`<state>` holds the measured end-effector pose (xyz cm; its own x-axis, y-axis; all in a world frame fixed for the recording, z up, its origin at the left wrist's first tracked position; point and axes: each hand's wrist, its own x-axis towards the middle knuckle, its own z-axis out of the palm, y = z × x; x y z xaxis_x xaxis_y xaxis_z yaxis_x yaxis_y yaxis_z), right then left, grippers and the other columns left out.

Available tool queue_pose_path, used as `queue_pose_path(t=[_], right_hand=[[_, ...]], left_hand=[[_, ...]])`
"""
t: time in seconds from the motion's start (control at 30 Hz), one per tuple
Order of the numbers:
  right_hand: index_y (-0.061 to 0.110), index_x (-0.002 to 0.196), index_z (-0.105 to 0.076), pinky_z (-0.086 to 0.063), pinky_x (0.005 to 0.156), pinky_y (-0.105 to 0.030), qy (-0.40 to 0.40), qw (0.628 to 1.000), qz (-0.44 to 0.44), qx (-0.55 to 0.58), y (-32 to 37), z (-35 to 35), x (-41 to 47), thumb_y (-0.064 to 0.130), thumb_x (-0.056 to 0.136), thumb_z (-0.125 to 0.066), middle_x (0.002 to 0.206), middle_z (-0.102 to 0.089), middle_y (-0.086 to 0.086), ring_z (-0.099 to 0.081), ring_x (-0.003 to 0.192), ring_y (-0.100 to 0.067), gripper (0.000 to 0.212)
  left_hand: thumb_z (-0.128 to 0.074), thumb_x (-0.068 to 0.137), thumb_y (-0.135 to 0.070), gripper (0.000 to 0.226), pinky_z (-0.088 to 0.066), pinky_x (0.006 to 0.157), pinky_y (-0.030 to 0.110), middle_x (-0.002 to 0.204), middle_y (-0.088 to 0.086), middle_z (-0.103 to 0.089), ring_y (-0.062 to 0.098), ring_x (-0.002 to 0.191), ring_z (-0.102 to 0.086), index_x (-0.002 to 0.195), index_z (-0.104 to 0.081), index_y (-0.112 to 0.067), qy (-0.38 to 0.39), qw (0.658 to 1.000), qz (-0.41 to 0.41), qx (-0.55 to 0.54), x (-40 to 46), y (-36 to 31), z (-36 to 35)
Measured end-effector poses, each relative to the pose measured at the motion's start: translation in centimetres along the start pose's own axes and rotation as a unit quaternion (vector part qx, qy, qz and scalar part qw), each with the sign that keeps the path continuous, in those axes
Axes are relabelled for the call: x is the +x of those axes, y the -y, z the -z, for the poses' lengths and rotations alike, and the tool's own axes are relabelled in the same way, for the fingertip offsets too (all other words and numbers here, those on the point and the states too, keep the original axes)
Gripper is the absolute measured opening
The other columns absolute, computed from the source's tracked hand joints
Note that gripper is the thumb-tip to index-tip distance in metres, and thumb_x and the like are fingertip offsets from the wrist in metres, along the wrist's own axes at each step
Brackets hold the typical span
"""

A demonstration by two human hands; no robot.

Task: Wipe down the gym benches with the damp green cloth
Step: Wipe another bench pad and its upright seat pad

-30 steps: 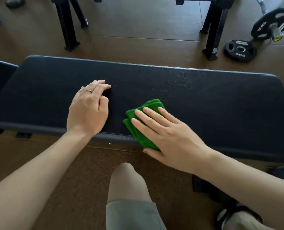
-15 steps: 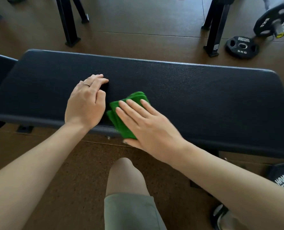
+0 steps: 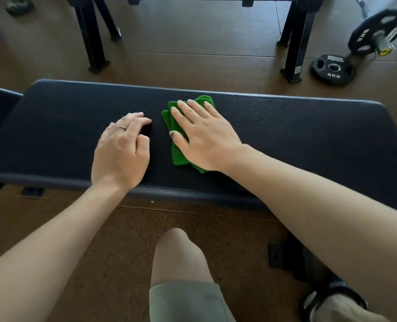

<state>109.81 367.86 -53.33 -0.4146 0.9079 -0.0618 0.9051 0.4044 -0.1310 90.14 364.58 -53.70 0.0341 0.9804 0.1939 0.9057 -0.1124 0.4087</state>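
my right hand [image 3: 204,135] lies flat on the green cloth [image 3: 181,156], fingers straight and spread, palm down. i hold it this way so that pressure goes through the whole palm and the folded cloth keeps full contact with the pad instead of bunching. the cloth sits on the bench [image 3: 309,140] near the middle of its length, closer to the far edge than the near one, its far corners showing past my fingertips and its near edge showing below my wrist.

my left hand [image 3: 121,149] rests on the bench just beside the cloth, not touching it. its fingers are loosely curled with the tips on the vinyl and it holds nothing; a ring [image 3: 121,128] shows on 1 finger. i judge that it is placed there as a brace, taking part of my weight while i lean over the pad from the near side.

the step in hand appears to be wiping the top face of this bench. i cannot tell from the surface which areas are already damp.

on the floor beyond, a weight plate [image 3: 332,69] lies flat, well apart from the bench.
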Motion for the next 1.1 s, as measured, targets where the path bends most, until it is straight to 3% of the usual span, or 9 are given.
queue_pose_path(t=[0.1, 0.23, 0.4, 0.63, 0.8, 0.87, 0.97, 1.1], right_hand=[[0.017, 0.164, -0.014, -0.003, 0.129, -0.045, -0.007, 1.000, -0.014, 0.008, 1.0, -0.2, -1.8, 0.048, 0.108, -0.018, 0.172, -0.009, -0.003, -0.002, 0.159, -0.021, 0.064], [0.018, 0.163, -0.019, -0.007, 0.129, -0.046, -0.009, 0.998, 0.052, 0.020, 2.5, -1.0, -8.5, 0.046, 0.109, -0.019, 0.171, -0.015, -0.003, -0.007, 0.159, -0.022, 0.061], [0.023, 0.164, -0.015, -0.001, 0.129, -0.042, 0.006, 0.998, 0.062, 0.017, 1.6, -0.3, -3.7, 0.047, 0.109, -0.020, 0.172, -0.010, 0.001, -0.003, 0.159, -0.018, 0.060], [0.024, 0.163, -0.020, -0.002, 0.128, -0.039, -0.012, 1.000, -0.008, 0.027, 0.2, 0.1, 4.9, 0.048, 0.108, -0.023, 0.171, -0.016, 0.003, -0.009, 0.158, -0.016, 0.060], [0.018, 0.153, -0.039, -0.019, 0.122, -0.042, -0.054, 0.982, -0.181, -0.002, -10.2, 0.7, 0.6, 0.045, 0.107, -0.027, 0.150, -0.047, -0.009, -0.035, 0.143, -0.029, 0.055], [0.015, 0.156, -0.034, -0.014, 0.125, -0.043, -0.046, 0.971, -0.236, 0.002, -12.4, 0.6, -1.4, 0.044, 0.107, -0.024, 0.152, -0.044, -0.009, -0.031, 0.145, -0.029, 0.058], [0.012, 0.159, -0.026, -0.007, 0.127, -0.048, -0.050, 0.962, -0.269, 0.005, -10.5, 0.2, -0.6, 0.042, 0.107, -0.021, 0.158, -0.036, -0.009, -0.025, 0.149, -0.029, 0.060], [0.012, 0.163, -0.017, -0.002, 0.127, -0.051, -0.044, 0.981, -0.187, 0.008, -2.6, -0.2, 2.2, 0.041, 0.107, -0.019, 0.169, -0.019, -0.009, -0.012, 0.156, -0.026, 0.063]], left_hand=[[-0.029, 0.097, -0.027, 0.051, -0.027, 0.124, 0.047, 0.154, -0.002, -0.051, 0.018, 0.146, -0.040, 0.138, -0.060, -0.020, 0.003, 1.000, -0.002, 0.000, 0.0, 0.0, -0.1], [-0.030, 0.097, -0.027, 0.051, -0.025, 0.124, 0.047, 0.153, 0.000, -0.052, 0.019, 0.147, -0.039, 0.138, -0.059, -0.019, 0.000, 1.000, -0.006, 0.007, 0.0, 0.0, -0.4], [-0.029, 0.098, -0.028, 0.050, -0.026, 0.124, 0.047, 0.152, -0.002, -0.052, 0.019, 0.145, -0.041, 0.138, -0.059, -0.021, -0.004, 1.000, -0.003, 0.004, 0.1, 0.3, -0.3], [-0.030, 0.099, -0.026, 0.048, -0.034, 0.119, 0.047, 0.150, -0.004, -0.054, 0.020, 0.141, -0.045, 0.136, -0.059, -0.021, -0.007, 1.000, 0.008, -0.020, 0.3, 0.4, -0.1], [-0.031, 0.098, -0.025, 0.047, -0.035, 0.119, 0.048, 0.150, -0.005, -0.054, 0.022, 0.140, -0.045, 0.135, -0.060, -0.020, -0.009, 1.000, 0.013, -0.027, 0.0, 0.0, 0.1], [-0.031, 0.098, -0.027, 0.047, -0.033, 0.120, 0.048, 0.150, -0.001, -0.055, 0.022, 0.140, -0.045, 0.134, -0.060, -0.017, -0.011, 1.000, 0.009, -0.016, 0.0, -0.2, 0.0], [-0.029, 0.096, -0.032, 0.050, -0.032, 0.121, 0.048, 0.149, 0.001, -0.056, 0.023, 0.139, -0.047, 0.132, -0.060, -0.016, -0.014, 1.000, 0.006, -0.001, 0.0, -0.4, -0.2], [-0.030, 0.095, -0.032, 0.050, -0.033, 0.120, 0.049, 0.148, -0.001, -0.056, 0.023, 0.138, -0.048, 0.132, -0.060, -0.017, -0.013, 1.000, 0.004, -0.002, 0.2, -0.2, -0.2]])
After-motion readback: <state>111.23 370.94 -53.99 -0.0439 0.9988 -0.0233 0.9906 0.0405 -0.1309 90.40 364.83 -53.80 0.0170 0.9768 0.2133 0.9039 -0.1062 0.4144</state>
